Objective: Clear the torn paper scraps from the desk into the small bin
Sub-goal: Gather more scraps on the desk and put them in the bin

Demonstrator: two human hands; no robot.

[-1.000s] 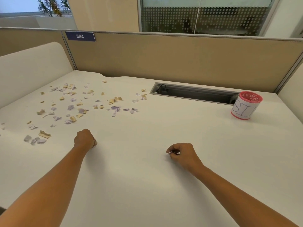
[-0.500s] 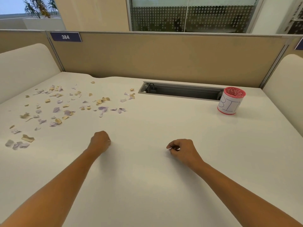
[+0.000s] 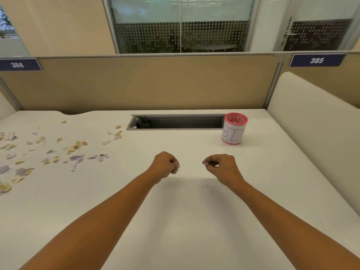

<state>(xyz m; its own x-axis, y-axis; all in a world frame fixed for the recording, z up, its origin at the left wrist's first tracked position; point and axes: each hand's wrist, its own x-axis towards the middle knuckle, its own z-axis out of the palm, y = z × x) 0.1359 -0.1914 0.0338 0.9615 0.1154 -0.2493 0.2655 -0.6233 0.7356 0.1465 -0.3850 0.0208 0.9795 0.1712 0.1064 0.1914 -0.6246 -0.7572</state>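
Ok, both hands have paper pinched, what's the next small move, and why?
Probably carry the right hand forward to the pink mesh bin with the white paper label and let go over its open top, the left hand following. Each hand pinches a small pale scrap, and the bin stands just beyond the right hand.

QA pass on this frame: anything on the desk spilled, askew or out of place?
Torn paper scraps lie strewn across the left side of the desk, apart from the small bin, which stands upright at the back right. The left hand and right hand each pinch one. Nothing looks damaged.
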